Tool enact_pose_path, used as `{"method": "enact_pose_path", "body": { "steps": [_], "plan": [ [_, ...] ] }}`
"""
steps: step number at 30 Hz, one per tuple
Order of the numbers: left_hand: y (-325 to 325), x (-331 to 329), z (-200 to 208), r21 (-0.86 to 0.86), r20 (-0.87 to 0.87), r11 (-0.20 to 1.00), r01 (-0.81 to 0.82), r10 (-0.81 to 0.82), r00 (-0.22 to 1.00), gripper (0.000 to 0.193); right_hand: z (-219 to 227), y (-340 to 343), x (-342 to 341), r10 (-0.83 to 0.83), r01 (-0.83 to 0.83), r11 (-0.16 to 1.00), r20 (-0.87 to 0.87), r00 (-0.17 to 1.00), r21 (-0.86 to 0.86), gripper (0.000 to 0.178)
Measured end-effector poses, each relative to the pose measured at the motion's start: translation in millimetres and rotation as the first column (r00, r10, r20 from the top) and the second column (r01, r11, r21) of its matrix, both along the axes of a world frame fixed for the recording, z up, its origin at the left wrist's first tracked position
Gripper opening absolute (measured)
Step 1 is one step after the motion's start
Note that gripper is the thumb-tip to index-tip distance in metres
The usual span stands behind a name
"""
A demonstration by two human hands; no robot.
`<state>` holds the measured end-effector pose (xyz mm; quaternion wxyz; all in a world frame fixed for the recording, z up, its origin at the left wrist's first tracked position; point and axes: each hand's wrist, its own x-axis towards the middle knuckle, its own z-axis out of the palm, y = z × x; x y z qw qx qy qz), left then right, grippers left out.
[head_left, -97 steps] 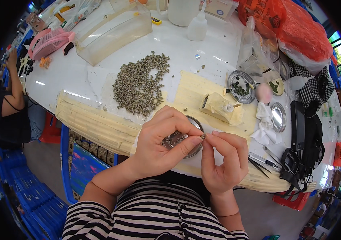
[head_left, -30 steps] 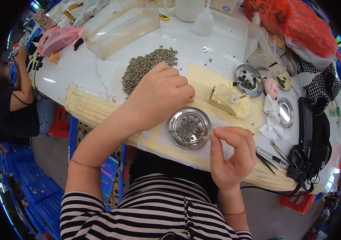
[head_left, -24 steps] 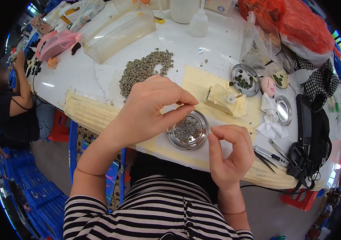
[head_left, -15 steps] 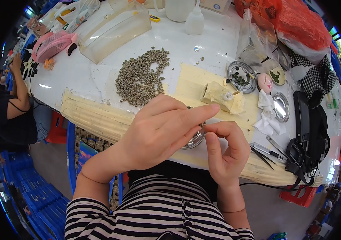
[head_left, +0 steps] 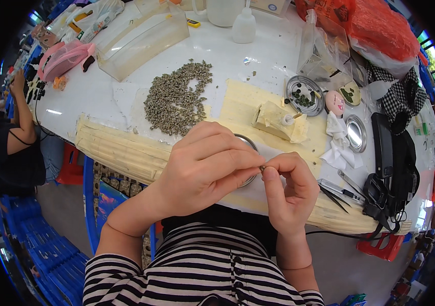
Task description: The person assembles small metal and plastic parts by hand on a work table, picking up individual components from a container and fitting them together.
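Above the near edge of the table, my left hand [head_left: 202, 173] and my right hand [head_left: 293, 191] meet at their fingertips. Pinched between them is a tiny dark metal part [head_left: 262, 168], its exact kind too small to make out. Both hands are closed. Under my left fingers lies a round shiny metal dish [head_left: 250, 142], mostly covered by that hand. A broad pile of small grey-brown metal parts [head_left: 174, 99] spreads out beyond my left hand. Just past my fingertips sits a block wrapped in cream tape [head_left: 278, 121], with a small whitish piece on top.
A metal dish with dark green bits [head_left: 305, 97] stands at the back right, near a round metal lid [head_left: 356, 133]. Tweezers [head_left: 333, 199] and a craft knife [head_left: 340, 189] lie right of my right hand. A clear plastic trough [head_left: 143, 46] and white squeeze bottle [head_left: 244, 26] stand farther back.
My left forefinger, stretched out over the right fingertips before, has bent down, and its tip now meets the right fingers at the small metal part. The whole view has shifted slightly.
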<state>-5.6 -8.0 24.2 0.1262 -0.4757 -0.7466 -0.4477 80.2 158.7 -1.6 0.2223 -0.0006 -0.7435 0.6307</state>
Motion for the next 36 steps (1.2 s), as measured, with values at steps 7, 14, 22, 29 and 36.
{"method": "enact_pose_path", "body": {
  "steps": [7,14,22,29,36],
  "plan": [
    [0.8,2.4,-1.8,0.01,0.083,1.0,-0.012,0.011,0.997,0.019,-0.2,-0.6,0.5,-0.012,0.012,1.0,0.004,1.0,-0.016,0.005],
    [0.8,1.7,-2.5,0.03,0.054,0.997,-0.077,0.075,0.996,0.02,0.7,0.5,-0.7,-0.084,0.134,0.96,-0.204,0.975,0.246,0.017],
    [-0.5,1.9,-3.7,0.044,0.053,0.997,-0.069,0.067,0.996,0.02,0.3,0.7,-1.1,-0.037,0.073,0.973,-0.166,0.986,0.217,0.019],
    [1.8,1.9,-6.0,0.085,0.041,0.994,-0.069,0.065,0.997,0.02,-1.0,1.8,0.5,0.011,-0.002,0.995,-0.096,0.995,0.096,0.019],
    [4.5,3.3,-6.2,0.093,-0.008,0.993,-0.075,0.076,0.997,0.021,2.1,-0.2,3.3,0.068,-0.059,0.992,0.078,0.995,-0.114,0.014]
  ]
}}
